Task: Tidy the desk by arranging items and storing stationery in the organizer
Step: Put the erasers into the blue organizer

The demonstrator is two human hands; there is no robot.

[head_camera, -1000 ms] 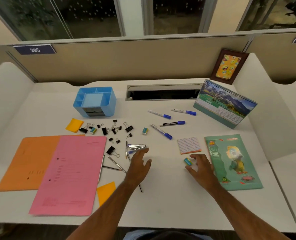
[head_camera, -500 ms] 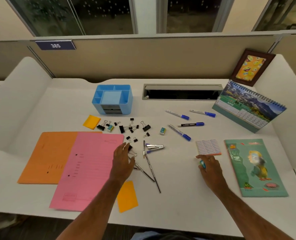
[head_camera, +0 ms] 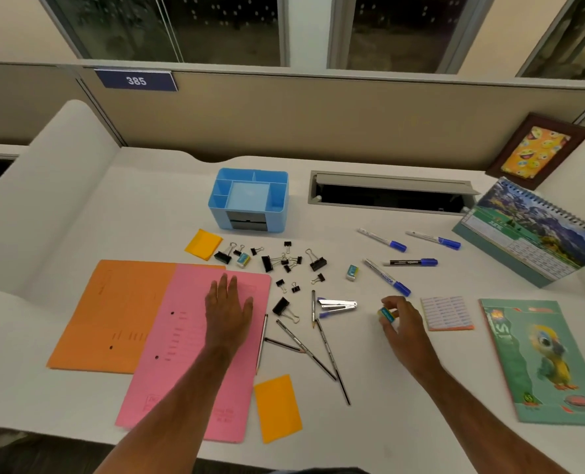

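Bare white table (head_camera: 404, 405) stretches along the near edge between the forearms, while the left hand (head_camera: 229, 307), grip released, lies flat on the pink folder (head_camera: 188, 371), the right hand (head_camera: 400, 319) pinches a small eraser (head_camera: 386, 314) mid-table, and the blue organizer (head_camera: 249, 199) stands toward the far edge below dark windows.

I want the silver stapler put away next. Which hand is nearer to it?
Right. The right hand, pinching a small eraser, is just right of the silver stapler. The left hand lies flat on the pink folder, farther left.
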